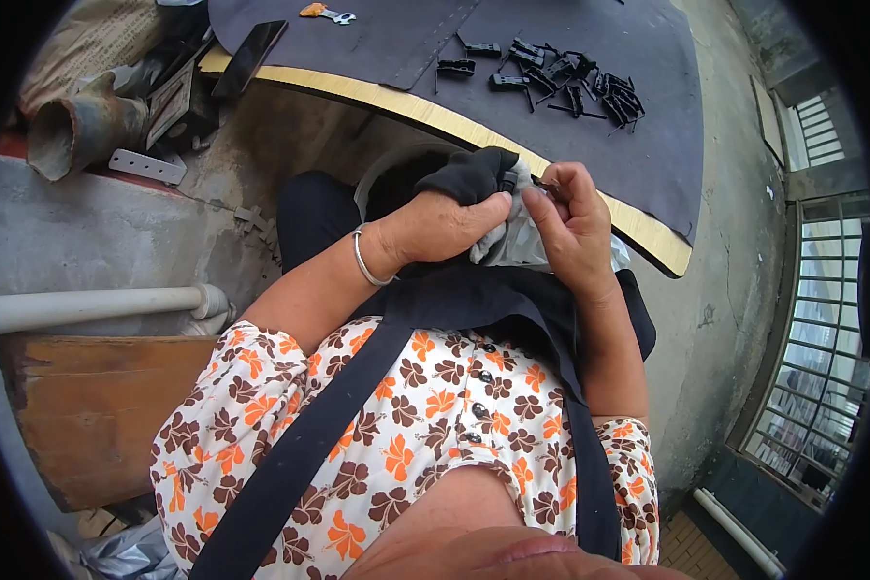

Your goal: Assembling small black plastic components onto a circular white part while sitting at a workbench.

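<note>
In the head view, the left hand (449, 224) is gripping a black cloth (462, 176) just beside the near edge of the tabletop (377, 58), its thumb bearing toward a small black part (508, 181). Close by, the right hand (580, 229) is bringing its fingers together, pinching a small dark piece (545, 184) that they are partly hiding! Pale material (493, 242) is bunching beneath the hands. Black clips (551, 75) are lying scattered toward the tabletop's right, a wrench (338, 16) is resting toward its left, and a phone (250, 58) is overhanging its left edge.
</note>
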Motion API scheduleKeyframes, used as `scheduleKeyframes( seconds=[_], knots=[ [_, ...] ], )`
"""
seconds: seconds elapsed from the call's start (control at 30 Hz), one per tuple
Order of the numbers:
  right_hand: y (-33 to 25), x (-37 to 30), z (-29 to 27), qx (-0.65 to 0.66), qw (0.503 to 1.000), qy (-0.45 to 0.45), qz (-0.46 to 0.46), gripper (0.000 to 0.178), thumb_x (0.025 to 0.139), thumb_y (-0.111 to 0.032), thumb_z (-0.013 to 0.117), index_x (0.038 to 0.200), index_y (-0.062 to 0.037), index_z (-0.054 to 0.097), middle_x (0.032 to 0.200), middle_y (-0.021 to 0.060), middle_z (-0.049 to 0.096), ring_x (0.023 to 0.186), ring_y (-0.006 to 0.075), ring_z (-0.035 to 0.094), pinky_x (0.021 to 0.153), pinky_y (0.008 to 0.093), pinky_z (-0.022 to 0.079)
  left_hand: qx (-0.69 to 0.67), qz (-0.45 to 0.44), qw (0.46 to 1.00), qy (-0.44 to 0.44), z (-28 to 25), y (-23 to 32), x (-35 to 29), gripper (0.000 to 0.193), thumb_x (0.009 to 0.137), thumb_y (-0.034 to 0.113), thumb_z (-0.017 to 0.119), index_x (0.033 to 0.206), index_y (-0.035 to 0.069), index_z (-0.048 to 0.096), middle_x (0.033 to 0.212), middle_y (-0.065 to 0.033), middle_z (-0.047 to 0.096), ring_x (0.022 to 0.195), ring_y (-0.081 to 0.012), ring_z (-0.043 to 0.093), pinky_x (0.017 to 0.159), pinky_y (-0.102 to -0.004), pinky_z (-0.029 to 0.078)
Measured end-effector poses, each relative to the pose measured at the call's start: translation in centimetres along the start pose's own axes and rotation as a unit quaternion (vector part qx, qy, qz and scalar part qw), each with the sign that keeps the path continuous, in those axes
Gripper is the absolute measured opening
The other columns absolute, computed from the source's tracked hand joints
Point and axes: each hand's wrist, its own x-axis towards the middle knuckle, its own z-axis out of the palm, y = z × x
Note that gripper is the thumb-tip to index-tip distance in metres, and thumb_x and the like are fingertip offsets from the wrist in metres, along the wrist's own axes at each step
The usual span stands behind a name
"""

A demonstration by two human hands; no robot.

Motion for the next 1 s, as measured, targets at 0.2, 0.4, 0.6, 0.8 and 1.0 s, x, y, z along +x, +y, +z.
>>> scheduleKeyframes(
  seconds=[0.2, 0.4, 0.6, 0.8, 1.0],
  knots=[
    [-0.4, 0.2, -0.6, -0.063, 0.985, -0.161, 0.014, 0.025, 0.093, -0.021, 0.05, 0.081, 0.0005, 0.054, 0.069, 0.0005, 0.049, 0.063, 0.0093, 0.042, 0.058, 0.0245, 0.039, 0.041, 0.035, 0.998, 0.028, 0.1, -0.9, 0.1, 0.023, 0.085, 0.005, 0.051, 0.107, -0.002, 0.052, 0.083, -0.0041, 0.058, 0.074, -0.0081, 0.052, 0.067, -0.0235, 0.044],
    [-0.7, 0.7, -0.8, -0.074, 0.976, -0.193, 0.065, 0.029, 0.094, -0.024, 0.049, 0.08, 0.0018, 0.055, 0.064, 0.0015, 0.048, 0.062, 0.0097, 0.041, 0.059, 0.0247, 0.039, 0.04, 0.034, 0.999, 0.016, 0.3, -1.2, -0.2, 0.027, 0.082, 0.011, 0.053, 0.106, -0.002, 0.051, 0.1, -0.0183, 0.055, 0.092, -0.0304, 0.053, 0.083, -0.035, 0.042],
    [2.2, -0.3, 1.6, -0.013, 0.993, -0.112, -0.027, 0.028, 0.091, -0.02, 0.052, 0.072, 0.0009, 0.05, 0.055, 0.0125, 0.043, 0.048, 0.0212, 0.037, 0.048, 0.0326, 0.037, 0.156, 0.114, 0.981, -0.004, -0.1, -1.7, -0.4, 0.029, 0.081, 0.008, 0.056, 0.108, -0.001, 0.051, 0.096, -0.0109, 0.057, 0.09, -0.0219, 0.054, 0.082, -0.0313, 0.043],
    [2.7, 4.0, -2.7, -0.184, 0.982, 0.038, -0.017, 0.021, 0.09, -0.02, 0.054, 0.085, 0.0006, 0.055, 0.064, 0.0079, 0.051, 0.059, 0.0139, 0.048, 0.056, 0.0275, 0.041, 0.504, 0.117, 0.855, -0.041, -4.5, -2.9, -0.9, 0.037, 0.075, 0.014, 0.063, 0.109, 0.003, 0.055, 0.111, -0.0178, 0.054, 0.101, -0.0336, 0.051, 0.088, -0.0397, 0.041],
    [6.9, 9.3, -6.1, -0.474, 0.877, 0.075, -0.019, 0.018, 0.083, -0.015, 0.057, 0.098, -0.0053, 0.056, 0.081, 0.0155, 0.063, 0.073, 0.0316, 0.061, 0.064, 0.0392, 0.048, 0.468, 0.149, 0.87, 0.041, -2.3, -3.0, -0.4, 0.027, 0.075, 0.009, 0.063, 0.101, 0.004, 0.061, 0.101, -0.0154, 0.06, 0.095, -0.0309, 0.056, 0.084, -0.0372, 0.045]
  ],
)
